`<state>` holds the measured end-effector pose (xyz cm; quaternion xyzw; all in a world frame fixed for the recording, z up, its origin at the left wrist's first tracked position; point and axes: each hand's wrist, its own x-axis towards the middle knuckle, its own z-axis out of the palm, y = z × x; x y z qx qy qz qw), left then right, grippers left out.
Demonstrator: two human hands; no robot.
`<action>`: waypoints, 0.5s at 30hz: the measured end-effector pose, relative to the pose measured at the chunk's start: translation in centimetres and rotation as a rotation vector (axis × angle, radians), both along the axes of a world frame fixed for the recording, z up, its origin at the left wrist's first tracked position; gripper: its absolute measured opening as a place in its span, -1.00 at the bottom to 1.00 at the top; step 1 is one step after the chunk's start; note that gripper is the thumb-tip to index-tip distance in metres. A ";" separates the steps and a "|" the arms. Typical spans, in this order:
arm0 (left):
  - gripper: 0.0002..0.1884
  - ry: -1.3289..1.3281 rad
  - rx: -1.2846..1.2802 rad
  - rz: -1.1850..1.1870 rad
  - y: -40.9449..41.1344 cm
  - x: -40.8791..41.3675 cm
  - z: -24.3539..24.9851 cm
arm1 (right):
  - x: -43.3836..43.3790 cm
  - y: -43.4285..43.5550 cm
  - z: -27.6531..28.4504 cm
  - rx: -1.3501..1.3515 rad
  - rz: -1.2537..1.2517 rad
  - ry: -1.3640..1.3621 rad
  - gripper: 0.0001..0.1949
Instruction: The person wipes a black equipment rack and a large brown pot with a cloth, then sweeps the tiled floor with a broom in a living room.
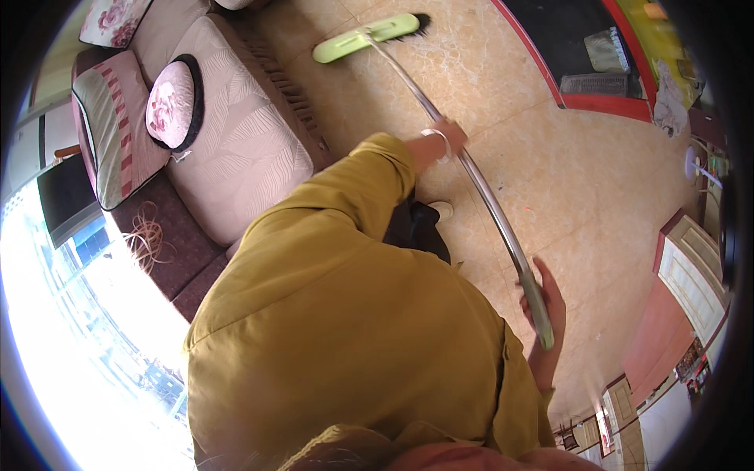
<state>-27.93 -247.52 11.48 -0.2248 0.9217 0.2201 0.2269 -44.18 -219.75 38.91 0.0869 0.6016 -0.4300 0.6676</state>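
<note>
A broom with a light green head (365, 38) and dark bristles is at the tiled floor, close to the front of the sofa. Its shiny metal pole (492, 203) runs from the head down towards my right side. My left hand (450, 138), with a white bangle at the wrist, grips the pole partway along. Around the green-grey grip (536, 303) at the pole's upper end is my right hand (551, 300), its fingers partly hidden behind it. One light-coloured shoe (442, 211) shows below my left forearm.
The sofa (247, 129) on the left bears a round floral cushion (171, 106) and a striped cushion (121, 126). A coil of cord (147, 238) lies on its dark arm. A red-edged black low table (554, 47) stands at upper right. Tiny bits of debris (528, 208) dot the floor.
</note>
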 end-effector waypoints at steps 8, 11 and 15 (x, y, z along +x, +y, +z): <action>-0.72 0.373 -0.087 0.487 -2.8 12.0 -5.6 | 6.8 -4.2 -5.3 -0.116 -0.358 -0.238 -0.50; -0.67 0.401 -0.115 0.553 1.2 11.1 -4.2 | 6.4 -1.3 -3.9 0.099 -0.264 -0.227 -0.50; -0.62 0.320 -0.067 0.669 8.5 9.2 -2.4 | 2.8 5.8 -3.7 0.110 -0.400 -0.416 -0.51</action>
